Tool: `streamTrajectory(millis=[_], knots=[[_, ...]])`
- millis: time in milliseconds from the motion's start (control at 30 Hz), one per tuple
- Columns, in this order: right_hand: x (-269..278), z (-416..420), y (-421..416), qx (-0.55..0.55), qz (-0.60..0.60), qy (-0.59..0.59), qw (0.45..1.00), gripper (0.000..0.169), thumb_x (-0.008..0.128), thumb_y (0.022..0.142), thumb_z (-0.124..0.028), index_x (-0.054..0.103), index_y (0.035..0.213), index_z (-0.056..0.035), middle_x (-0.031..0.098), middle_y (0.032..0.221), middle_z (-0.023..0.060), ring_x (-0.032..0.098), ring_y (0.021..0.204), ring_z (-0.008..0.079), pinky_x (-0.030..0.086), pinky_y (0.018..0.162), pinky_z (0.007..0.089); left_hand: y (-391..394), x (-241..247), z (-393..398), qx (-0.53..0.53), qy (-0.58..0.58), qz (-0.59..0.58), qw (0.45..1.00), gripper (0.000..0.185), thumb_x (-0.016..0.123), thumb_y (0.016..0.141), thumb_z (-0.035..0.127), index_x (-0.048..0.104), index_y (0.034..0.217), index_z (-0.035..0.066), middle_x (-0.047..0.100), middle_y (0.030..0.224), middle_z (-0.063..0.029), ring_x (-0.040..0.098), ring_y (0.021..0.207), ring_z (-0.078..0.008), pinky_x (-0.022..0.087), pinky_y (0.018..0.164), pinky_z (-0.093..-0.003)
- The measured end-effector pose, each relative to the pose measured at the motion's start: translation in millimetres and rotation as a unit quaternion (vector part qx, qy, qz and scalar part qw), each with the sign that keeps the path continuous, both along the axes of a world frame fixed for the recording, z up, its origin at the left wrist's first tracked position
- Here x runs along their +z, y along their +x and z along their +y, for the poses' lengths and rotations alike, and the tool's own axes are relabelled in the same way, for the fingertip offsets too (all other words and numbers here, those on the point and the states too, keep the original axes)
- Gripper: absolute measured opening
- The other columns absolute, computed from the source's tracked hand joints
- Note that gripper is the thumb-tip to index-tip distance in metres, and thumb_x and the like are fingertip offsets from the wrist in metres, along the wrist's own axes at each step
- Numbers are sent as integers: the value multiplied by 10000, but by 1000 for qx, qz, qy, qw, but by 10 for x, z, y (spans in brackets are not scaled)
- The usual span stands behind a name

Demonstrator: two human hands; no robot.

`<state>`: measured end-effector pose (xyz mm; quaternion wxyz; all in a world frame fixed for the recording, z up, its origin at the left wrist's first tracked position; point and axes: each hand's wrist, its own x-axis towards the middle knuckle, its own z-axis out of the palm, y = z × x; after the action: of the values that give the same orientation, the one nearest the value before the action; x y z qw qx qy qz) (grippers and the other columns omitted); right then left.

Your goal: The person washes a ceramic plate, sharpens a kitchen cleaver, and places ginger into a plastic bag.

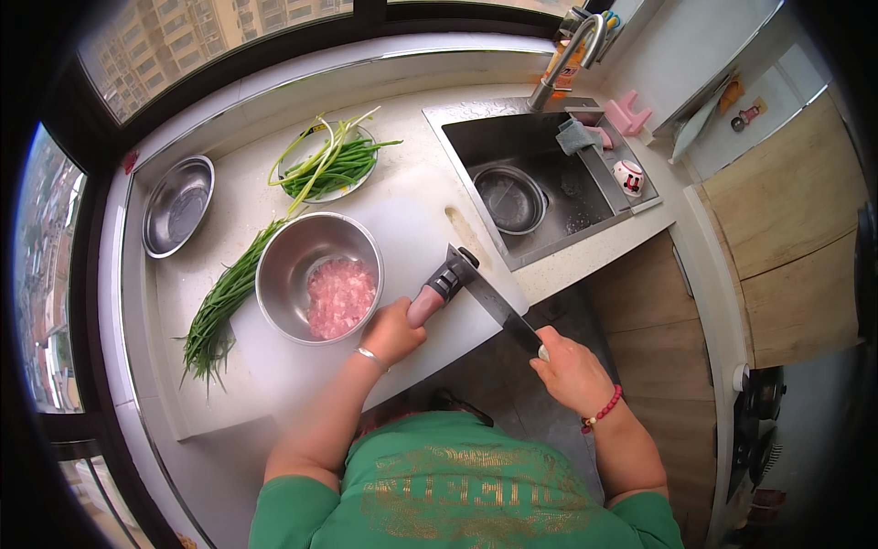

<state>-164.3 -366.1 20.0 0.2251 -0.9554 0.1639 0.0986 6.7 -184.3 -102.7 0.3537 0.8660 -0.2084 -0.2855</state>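
Note:
My left hand [394, 332] grips the pink handle of a handheld knife sharpener [439, 285], whose black head rests over the right part of a white cutting board [411, 226]. In my right hand [573, 367] is the handle of a kitchen knife [497, 300]. Its blade points up and left, and the tip end lies at the sharpener's slots. Just left of the sharpener stands a steel bowl [285, 274] with pink minced meat [341, 298] in it. A bundle of garlic chives [230, 302] lies left of the bowl, its pale ends partly hidden behind the rim.
A plate [343, 189] of green beans [336, 161] sits behind the board. An empty-looking steel basin [180, 206] is at the far left. To the right, the sink [473, 147] holds a steel pan [511, 199], below a curved faucet [545, 89]. The counter's front edge runs beneath my arms.

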Motion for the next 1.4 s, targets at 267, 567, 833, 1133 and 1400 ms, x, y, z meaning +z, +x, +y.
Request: streamTrajectory(millis=[267, 567, 833, 1133, 1400], knots=[[-278, 84, 1027, 22, -57, 15, 998, 186, 557, 785, -116, 425, 879, -25, 578, 782, 209, 564, 772, 388, 447, 656, 470, 15, -3, -14, -25, 8, 0, 1000, 286, 606, 661, 157, 522, 886, 1, 596, 811, -210, 594, 770, -347, 464, 679, -395], [-157, -28, 690, 11, -36, 31, 999, 213, 555, 791, -136, 420, 919, -33, 582, 827, 204, 559, 807, 379, 438, 658, 469, 10, 12, 2, -16, 15, 7, 1000, 286, 608, 664, 161, 525, 889, 6, 594, 811, -211, 591, 773, -347, 461, 690, -402], [-599, 38, 858, 15, -107, 54, 993, 201, 546, 798, -134, 422, 927, -41, 574, 815, 211, 559, 771, 393, 442, 644, 465, 16, 89, 16, -110, 41, 0, 993, 249, 610, 615, 168, 576, 810, 16, 601, 743, -191, 588, 706, -341, 463, 658, -376], [-243, 22, 611, -9, -95, 41, 995, 296, 588, 775, -108, 438, 1020, -37, 573, 824, 211, 548, 775, 406, 437, 632, 457, -19, 180, -60, -126, 93, 0, 988, 263, 602, 657, 227, 596, 875, 79, 623, 818, -159, 600, 790, -326, 477, 704, -396], [-289, 37, 236, -81, -39, 81, 993, 279, 579, 772, -96, 448, 1008, -26, 565, 831, 224, 539, 808, 406, 431, 652, 446, -11, 188, -52, -123, 91, 8, 988, 281, 609, 664, 226, 593, 896, 70, 624, 831, -161, 602, 794, -323, 475, 710, -391]])
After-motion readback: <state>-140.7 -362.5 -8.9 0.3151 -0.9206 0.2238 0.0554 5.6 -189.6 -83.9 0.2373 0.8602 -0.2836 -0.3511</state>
